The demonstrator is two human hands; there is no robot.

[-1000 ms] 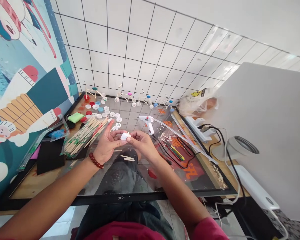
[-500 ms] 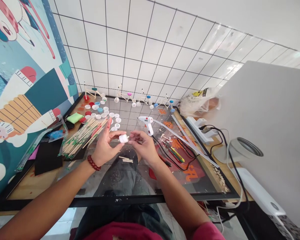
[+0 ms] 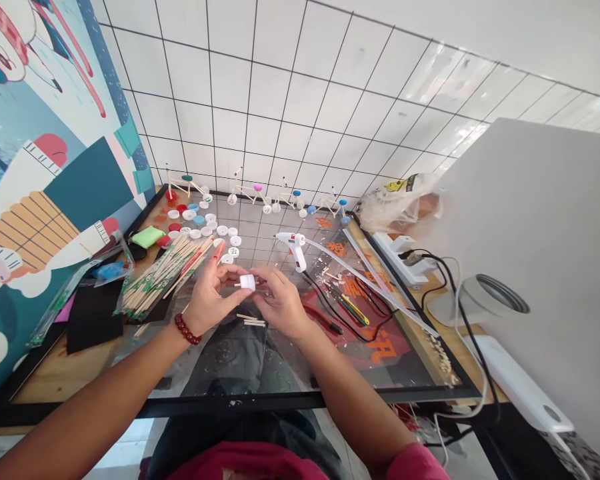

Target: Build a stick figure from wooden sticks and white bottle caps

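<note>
Over the glass table (image 3: 280, 373) both my hands meet around a small white bottle cap (image 3: 247, 282) that has a thin wooden stick through it. My left hand (image 3: 210, 297), with a red bead bracelet at the wrist, pinches the cap between thumb and fingers. My right hand (image 3: 275, 300) holds the cap's other side with its fingertips closed on it. A few short stick pieces (image 3: 253, 320) lie on the glass just below my hands.
A white glue gun (image 3: 295, 245) lies behind my hands with its cable running right. Skewers in a bag (image 3: 155, 277) lie at left, loose bottle caps (image 3: 205, 223) behind them. Small stick bicycles (image 3: 253, 193) line the tiled wall. A power strip (image 3: 400, 257) sits at right.
My hands have closed in on the cap again after parting slightly, and they have shifted a little down toward me. The view has tilted slightly.
</note>
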